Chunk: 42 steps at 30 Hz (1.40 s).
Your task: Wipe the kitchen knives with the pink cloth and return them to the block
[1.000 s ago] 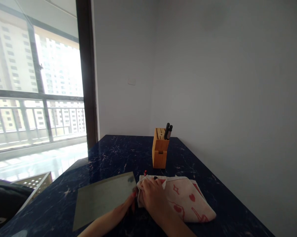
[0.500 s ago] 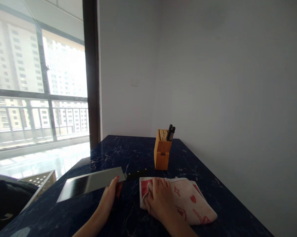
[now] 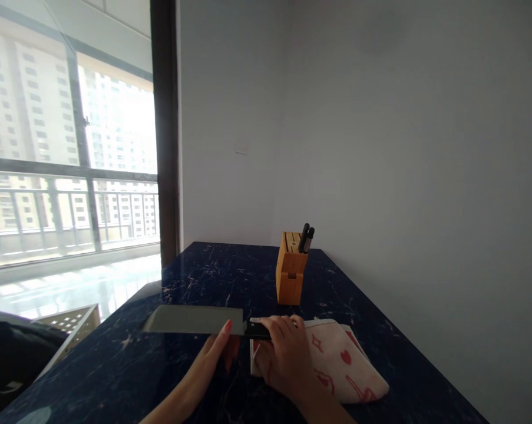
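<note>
A cleaver [image 3: 195, 319] with a broad grey blade and black handle lies level in front of me, its blade to the left. My right hand [image 3: 287, 344] is closed around the handle's end, above the near-left part of a folded towel. My left hand [image 3: 215, 347] pinches the blade close to the handle, thumb on top and the other fingers underneath. The white towel [image 3: 336, 359] with red patterns rests on the table, partly hidden by my right hand and forearm.
A wooden knife block [image 3: 290, 277] with two black handles stands beyond my right hand on the dark blue marbled table [image 3: 230, 265]. A grey wall [image 3: 402, 176] borders the right side. A chair [image 3: 75, 330] with dark cloth on it is at the left.
My right hand has left the towel and taken the cleaver's handle. The cleaver has shifted right and turned nearly level, with my left hand moving right along with it.
</note>
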Available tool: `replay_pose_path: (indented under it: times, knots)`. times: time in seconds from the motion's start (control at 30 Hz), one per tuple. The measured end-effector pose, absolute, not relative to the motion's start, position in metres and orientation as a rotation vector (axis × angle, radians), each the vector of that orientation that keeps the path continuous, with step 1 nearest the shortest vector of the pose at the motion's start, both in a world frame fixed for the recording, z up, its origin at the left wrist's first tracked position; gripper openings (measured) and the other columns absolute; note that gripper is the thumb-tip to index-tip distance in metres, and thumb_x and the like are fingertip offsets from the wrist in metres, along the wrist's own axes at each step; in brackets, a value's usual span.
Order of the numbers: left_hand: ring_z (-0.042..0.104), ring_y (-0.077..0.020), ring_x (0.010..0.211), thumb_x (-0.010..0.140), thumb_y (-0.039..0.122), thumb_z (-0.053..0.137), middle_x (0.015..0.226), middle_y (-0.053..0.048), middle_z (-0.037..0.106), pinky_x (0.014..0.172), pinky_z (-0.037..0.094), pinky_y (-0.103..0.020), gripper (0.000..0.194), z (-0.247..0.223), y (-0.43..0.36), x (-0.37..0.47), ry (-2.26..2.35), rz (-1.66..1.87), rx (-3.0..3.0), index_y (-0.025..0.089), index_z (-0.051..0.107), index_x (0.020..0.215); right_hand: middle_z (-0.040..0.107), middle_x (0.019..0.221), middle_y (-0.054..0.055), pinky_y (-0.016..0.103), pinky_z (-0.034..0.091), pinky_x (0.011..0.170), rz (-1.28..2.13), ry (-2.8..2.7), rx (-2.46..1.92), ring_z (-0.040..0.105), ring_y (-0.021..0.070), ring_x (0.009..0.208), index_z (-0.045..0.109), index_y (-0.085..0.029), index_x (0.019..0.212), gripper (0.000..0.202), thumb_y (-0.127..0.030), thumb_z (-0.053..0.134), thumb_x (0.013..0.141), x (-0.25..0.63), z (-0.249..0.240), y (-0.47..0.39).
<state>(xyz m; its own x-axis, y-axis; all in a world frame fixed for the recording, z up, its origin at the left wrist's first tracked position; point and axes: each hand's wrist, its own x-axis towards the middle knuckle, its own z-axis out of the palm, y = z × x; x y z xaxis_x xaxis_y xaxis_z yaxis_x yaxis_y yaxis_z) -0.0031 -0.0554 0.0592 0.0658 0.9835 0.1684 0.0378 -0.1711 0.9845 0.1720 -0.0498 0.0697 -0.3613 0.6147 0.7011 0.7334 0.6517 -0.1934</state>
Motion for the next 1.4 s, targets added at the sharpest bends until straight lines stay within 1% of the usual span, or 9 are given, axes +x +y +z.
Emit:
replay_pose_path:
  times: [0.07, 0.23, 0.33, 0.4, 0.47, 0.6, 1.0, 1.17, 1.4]
  knots:
    - [0.045, -0.0117, 0.049, 0.078, 0.058, 0.043, 0.057, 0.003, 0.055, 0.050, 0.037, -0.023, 0.046, 0.062, -0.055, -0.005, 0.997, 1.229, 1.479, 0.016, 0.062, 0.079, 0.060, 0.091, 0.005, 0.034, 0.035, 0.076, -0.115, -2.005, -1.076, 0.053, 0.0195, 0.084, 0.053, -0.021, 0.101, 0.021, -0.023, 0.040, 0.085, 0.174, 0.073, -0.053]
    - [0.054, -0.0136, 0.051, 0.068, 0.057, 0.057, 0.051, 0.000, 0.059, 0.054, 0.041, -0.023, 0.043, 0.062, -0.044, -0.010, 1.063, 1.265, 1.421, 0.015, 0.061, 0.058, 0.060, 0.086, 0.004, 0.027, 0.038, 0.069, 0.165, -1.772, -1.107, 0.055, 0.0168, 0.079, 0.052, -0.021, 0.100, 0.021, -0.029, 0.038, 0.088, 0.175, 0.079, -0.055]
    - [0.063, -0.0193, 0.071, 0.062, 0.053, 0.067, 0.082, -0.006, 0.070, 0.065, 0.046, -0.026, 0.047, 0.061, -0.039, -0.013, 0.983, 1.372, 1.310, 0.018, 0.060, 0.092, 0.061, 0.084, 0.002, 0.025, 0.039, 0.067, 0.354, -1.686, -1.091, 0.056, 0.0162, 0.076, 0.053, -0.021, 0.096, 0.022, -0.035, 0.036, 0.089, 0.173, 0.080, -0.054]
    - [0.063, -0.0231, 0.089, 0.063, 0.048, 0.069, 0.105, -0.009, 0.066, 0.075, 0.047, -0.030, 0.057, 0.061, -0.039, -0.014, 0.869, 1.411, 1.215, 0.020, 0.051, 0.111, 0.062, 0.080, 0.001, 0.025, 0.039, 0.064, 0.447, -1.667, -1.073, 0.056, 0.0158, 0.073, 0.054, -0.021, 0.091, 0.024, -0.038, 0.036, 0.089, 0.172, 0.081, -0.052]
    - [0.058, -0.0244, 0.102, 0.068, 0.044, 0.067, 0.117, -0.009, 0.060, 0.085, 0.044, -0.032, 0.057, 0.064, -0.041, -0.015, 0.763, 1.423, 1.135, 0.022, 0.048, 0.117, 0.061, 0.074, 0.000, 0.024, 0.039, 0.062, 0.499, -1.663, -1.069, 0.056, 0.0152, 0.069, 0.054, -0.021, 0.086, 0.026, -0.039, 0.036, 0.089, 0.172, 0.081, -0.050]
    - [0.051, -0.0242, 0.113, 0.077, 0.038, 0.060, 0.120, -0.007, 0.059, 0.095, 0.039, -0.034, 0.048, 0.073, -0.045, -0.015, 0.583, 1.481, 0.993, 0.022, 0.047, 0.121, 0.061, 0.067, -0.001, 0.024, 0.038, 0.058, 0.553, -1.679, -1.102, 0.056, 0.0146, 0.063, 0.056, -0.019, 0.077, 0.030, -0.042, 0.039, 0.087, 0.176, 0.078, -0.042]
    - [0.061, -0.0263, 0.099, 0.072, 0.022, 0.068, 0.107, -0.009, 0.065, 0.084, 0.052, -0.035, 0.041, 0.069, -0.049, -0.022, 0.767, 1.500, 0.715, 0.017, 0.057, 0.112, 0.065, 0.084, 0.003, 0.029, 0.044, 0.072, 0.789, -1.820, -0.946, 0.059, 0.0180, 0.080, 0.062, -0.020, 0.090, 0.027, -0.039, 0.043, 0.086, 0.183, 0.076, -0.037]
    - [0.066, -0.0228, 0.085, 0.072, 0.019, 0.068, 0.106, -0.007, 0.065, 0.069, 0.057, -0.032, 0.041, 0.072, -0.044, -0.025, 0.880, 1.687, 0.672, 0.019, 0.056, 0.111, 0.058, 0.084, 0.005, 0.030, 0.044, 0.069, 0.331, -1.605, -1.151, 0.055, 0.0176, 0.076, 0.053, -0.019, 0.099, 0.027, -0.039, 0.043, 0.085, 0.189, 0.065, -0.026]
    - [0.065, -0.0141, 0.070, 0.076, 0.007, 0.058, 0.088, -0.002, 0.067, 0.060, 0.056, -0.025, 0.027, 0.061, -0.029, -0.039, 0.927, 1.868, 0.578, 0.017, 0.059, 0.100, 0.057, 0.077, 0.003, 0.031, 0.041, 0.067, 0.037, -1.789, -1.370, 0.054, 0.0195, 0.074, 0.051, -0.020, 0.083, 0.010, -0.030, 0.051, 0.081, 0.183, 0.061, -0.033]
